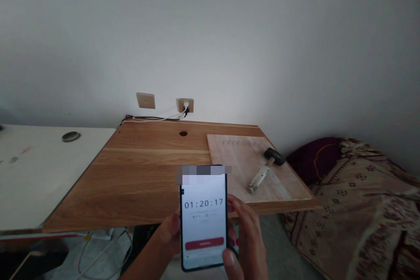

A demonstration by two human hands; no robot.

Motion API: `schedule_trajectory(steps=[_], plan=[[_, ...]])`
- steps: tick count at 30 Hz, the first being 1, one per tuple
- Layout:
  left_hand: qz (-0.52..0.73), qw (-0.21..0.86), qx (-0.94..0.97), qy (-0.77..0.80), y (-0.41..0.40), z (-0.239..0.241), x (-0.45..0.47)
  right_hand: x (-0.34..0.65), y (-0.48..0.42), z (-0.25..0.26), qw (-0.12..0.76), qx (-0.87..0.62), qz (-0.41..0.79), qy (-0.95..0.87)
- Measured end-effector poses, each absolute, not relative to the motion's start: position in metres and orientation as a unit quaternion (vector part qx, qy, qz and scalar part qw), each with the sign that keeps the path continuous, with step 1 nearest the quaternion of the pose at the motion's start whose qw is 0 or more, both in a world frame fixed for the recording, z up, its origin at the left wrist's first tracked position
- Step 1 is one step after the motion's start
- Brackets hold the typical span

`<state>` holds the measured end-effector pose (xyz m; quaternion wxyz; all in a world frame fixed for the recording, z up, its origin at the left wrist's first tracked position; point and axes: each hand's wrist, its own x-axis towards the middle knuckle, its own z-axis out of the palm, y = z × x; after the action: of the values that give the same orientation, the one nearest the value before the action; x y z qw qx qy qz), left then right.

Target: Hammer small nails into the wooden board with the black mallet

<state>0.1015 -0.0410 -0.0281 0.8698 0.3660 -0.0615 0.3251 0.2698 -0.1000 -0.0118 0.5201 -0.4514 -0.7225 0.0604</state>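
A smartphone (204, 227) is held upright in front of me, its lit screen showing the digits 01:20:17 above a red bar. My left hand (170, 232) grips its left edge, with most of the fingers hidden behind it. Along the right edge, my right hand (247, 236) curls round the phone, thumb near the lower corner and fingers at the side. Past the phone, a mallet (262, 173) with a dark head and a worn, pale-stained handle lies on a whitish wooden board (234, 157). Neither hand touches the mallet or the board.
The wooden table (138, 175) stands against the wall beside a white table (39, 175), which bears a round metal lid (71, 136). Cables run from a wall socket (185, 105). Patterned bedding (348, 201) is heaped at the right; loose cords (85, 258) lie on the floor.
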Motion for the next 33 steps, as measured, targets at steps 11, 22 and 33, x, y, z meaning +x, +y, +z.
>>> schedule_trajectory(steps=[11,22,33], plan=[[0.328,0.871,0.361,-0.064,-0.042,-0.024,0.103,0.27,-0.099,-0.012,0.513,-0.448,0.056,-0.73],[0.328,0.87,0.359,-0.081,-0.04,-0.023,0.104,0.268,-0.099,-0.012,0.523,-0.455,0.055,-0.719],[0.335,0.883,0.322,-0.058,-0.044,-0.025,0.103,0.279,-0.096,-0.006,0.507,-0.466,0.071,-0.722]])
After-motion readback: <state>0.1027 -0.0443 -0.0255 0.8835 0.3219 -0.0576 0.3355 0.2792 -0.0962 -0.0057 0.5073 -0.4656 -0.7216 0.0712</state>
